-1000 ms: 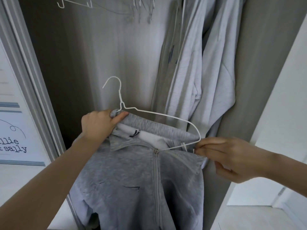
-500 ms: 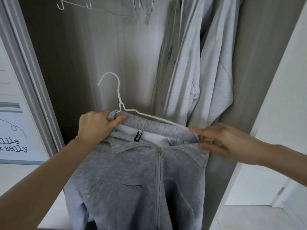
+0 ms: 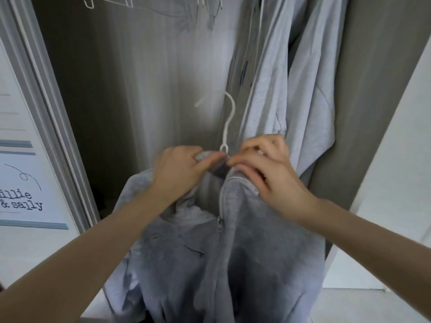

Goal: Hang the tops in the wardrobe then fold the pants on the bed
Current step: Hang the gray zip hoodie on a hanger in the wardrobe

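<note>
Change: both hands now meet at the neck of the white wire hanger (image 3: 227, 127), where a second ago they were spread to the two ends of the collar, the right out at the hanger's far shoulder. The hanger's arms, then showing above the collar, are now inside the garment; only the hook stands clear, upright and slightly blurred.

Left hand (image 3: 180, 169): fingers curled, pinching the left side of the collar just beside the hanger neck.

Right hand (image 3: 263, 166): fingers curled on the right collar edge near the top of the zip; motion blur makes it unclear whether they also pinch the wire.

Grey zip-up top (image 3: 233, 252): draped on the hanger in front of the open wardrobe (image 3: 144, 94), zip part open, body hanging down between the forearms.

Reading: the top seems seated on the hanger, so collar tidying or zipping, then the lift to the rail, is what remains for this piece; pants not in view.

Surroundings: pale grey tops (image 3: 286, 89) already hung at right, touching the hook's path; spare wire hangers (image 3: 149, 5) at the top edge, rail itself out of view; lettered poster (image 3: 23, 192) beside the door frame (image 3: 42, 89) at left.

Obstruction: the hung tops crowd the right of the opening, so the hook likely wants the freer space to the left.
</note>
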